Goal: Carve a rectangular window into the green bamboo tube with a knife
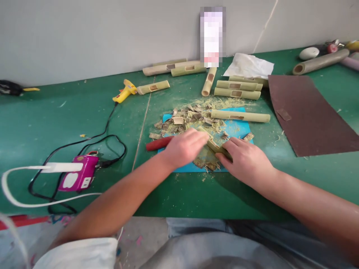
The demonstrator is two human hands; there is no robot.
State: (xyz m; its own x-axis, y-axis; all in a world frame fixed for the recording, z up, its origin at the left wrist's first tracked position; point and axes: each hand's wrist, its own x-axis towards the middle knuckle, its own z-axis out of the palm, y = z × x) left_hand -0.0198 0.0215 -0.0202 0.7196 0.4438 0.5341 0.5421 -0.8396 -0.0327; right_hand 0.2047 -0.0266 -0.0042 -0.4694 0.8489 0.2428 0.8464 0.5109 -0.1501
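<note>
The right hand (244,158) is closed around the lower right end of a short, hollow green-tan bamboo tube (214,143) with a rectangular opening cut in its side. The left hand (187,148) has its fingers curled at the tube's other end; it is blurred, and whether it grips or only presses there cannot be told. The tube slants over a bright blue flat sheet (237,130), near the middle of the table's near edge.

Curved brown bamboo chips (179,120) and pale shavings (209,102) are scattered on and around the sheet. A red rod-shaped object (158,144) lies at its left side, partly hidden by the left hand, and a longer notched bamboo tube (241,116) crosses its far right part.

Toward the far edge of the green table (106,112), more cut tubes lie beside a crumpled white sheet (248,65). A dark brown flat sheet (311,116) lies to the right. On the left are a yellow glue gun (125,92) and a purple power block (81,173).
</note>
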